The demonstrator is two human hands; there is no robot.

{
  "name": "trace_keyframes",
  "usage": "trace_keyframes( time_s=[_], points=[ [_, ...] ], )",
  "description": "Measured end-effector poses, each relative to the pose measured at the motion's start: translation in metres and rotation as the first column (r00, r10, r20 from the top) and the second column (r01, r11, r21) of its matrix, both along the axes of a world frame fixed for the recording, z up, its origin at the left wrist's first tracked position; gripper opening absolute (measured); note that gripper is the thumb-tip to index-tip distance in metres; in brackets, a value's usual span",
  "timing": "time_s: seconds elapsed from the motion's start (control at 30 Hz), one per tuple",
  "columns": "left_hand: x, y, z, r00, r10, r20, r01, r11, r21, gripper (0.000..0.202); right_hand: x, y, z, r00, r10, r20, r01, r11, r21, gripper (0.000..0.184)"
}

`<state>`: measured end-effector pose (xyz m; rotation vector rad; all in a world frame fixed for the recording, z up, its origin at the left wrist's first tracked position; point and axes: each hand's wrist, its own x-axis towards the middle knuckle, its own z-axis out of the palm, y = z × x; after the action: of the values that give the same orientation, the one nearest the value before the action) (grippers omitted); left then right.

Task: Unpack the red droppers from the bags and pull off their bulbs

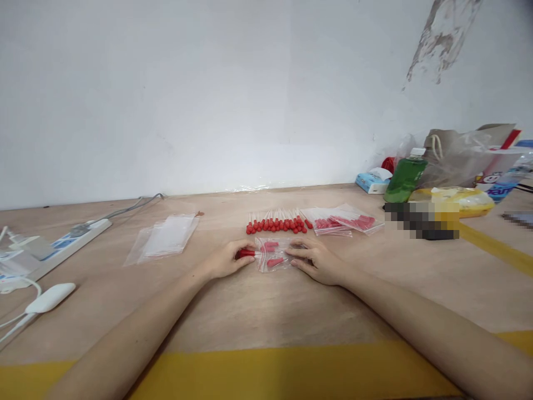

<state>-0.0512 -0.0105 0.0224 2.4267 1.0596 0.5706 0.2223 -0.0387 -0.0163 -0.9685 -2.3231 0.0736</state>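
My left hand (228,259) pinches a red-bulbed dropper (246,253) at the mouth of a small clear zip bag (272,254) lying on the wooden table. That bag holds two more red-bulbed droppers. My right hand (316,259) lies on the bag's right end, fingers pressing it down. Just beyond the bag, a row of several loose red-bulbed droppers (277,223) lies side by side. To its right sit filled bags of droppers (343,221).
A stack of empty clear bags (166,238) lies to the left. A power strip (66,244) and white charger (50,298) with cables sit at far left. A green bottle (405,176), tissue box (372,182), plastic bags and a yellow pack (456,201) crowd the back right.
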Motion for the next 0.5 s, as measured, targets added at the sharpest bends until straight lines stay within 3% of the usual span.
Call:
trace_keyframes(
  time_s=[0.07,0.13,0.23,0.37,0.5],
  points=[
    [-0.005,0.001,0.009,0.996,0.010,-0.086,-0.014,0.999,-0.037,0.023,0.000,0.000,0.000,1.000,0.004,-0.004,-0.004,1.000,0.002,0.032],
    [-0.021,0.003,0.021,0.986,0.008,-0.169,-0.037,0.985,-0.171,0.017,0.000,0.000,0.000,1.000,0.008,-0.007,-0.008,1.000,0.006,0.031],
    [-0.055,0.009,0.037,0.982,0.048,-0.183,-0.119,0.908,-0.401,0.016,0.000,-0.001,0.000,1.000,0.003,-0.007,-0.003,1.000,0.006,0.031],
    [-0.078,0.020,0.039,0.943,0.331,0.038,-0.274,0.835,-0.477,0.026,0.000,0.000,-0.001,1.000,0.003,-0.011,-0.003,1.000,0.002,0.031],
    [-0.049,0.044,0.032,0.739,0.637,0.220,-0.401,0.679,-0.615,0.032,0.000,0.002,-0.002,1.000,0.007,-0.007,-0.007,1.000,0.002,0.031]
  ],
)
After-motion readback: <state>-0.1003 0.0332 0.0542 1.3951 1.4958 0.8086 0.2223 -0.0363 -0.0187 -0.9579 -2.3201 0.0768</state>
